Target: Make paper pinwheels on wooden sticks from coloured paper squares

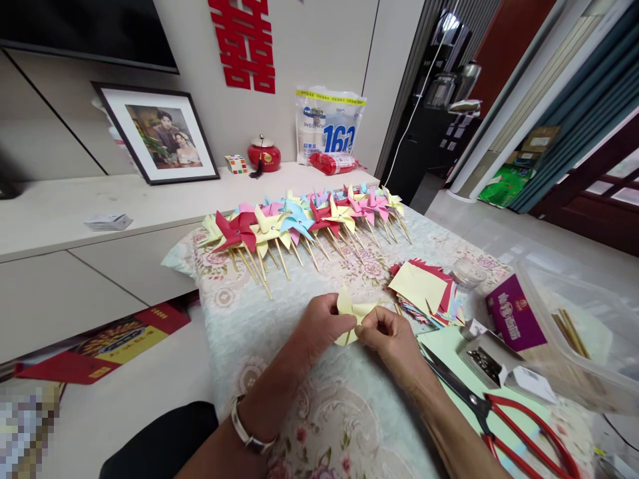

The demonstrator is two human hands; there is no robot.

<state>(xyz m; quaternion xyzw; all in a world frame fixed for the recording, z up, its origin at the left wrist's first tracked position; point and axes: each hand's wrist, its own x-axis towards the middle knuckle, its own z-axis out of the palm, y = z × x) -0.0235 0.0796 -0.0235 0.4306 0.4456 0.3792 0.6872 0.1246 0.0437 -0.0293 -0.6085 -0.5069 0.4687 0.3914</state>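
Between both hands, above the floral tablecloth (249, 332), is a pale yellow paper pinwheel (344, 303) with its corners folded inward. My left hand (324, 326) grips it from the left, thumb near the middle. From the right, my right hand (389, 336) pinches the paper at its centre; whether a pin is between those fingertips is hidden. Right of my hands lies a stack of cut paper squares (419, 286), a yellow one on top. Large scissors (479, 402) with red handles rest beside my right forearm, blades partly open.
Rows of colourful finished pinwheels (294, 223) on sticks lie along the far table edge. At right stand a small box of dark metal pins (483, 362), a round clear container (468, 273) and a clear plastic bin (589, 319) with wooden sticks. A cabinet ledge (44, 213) borders the table behind.
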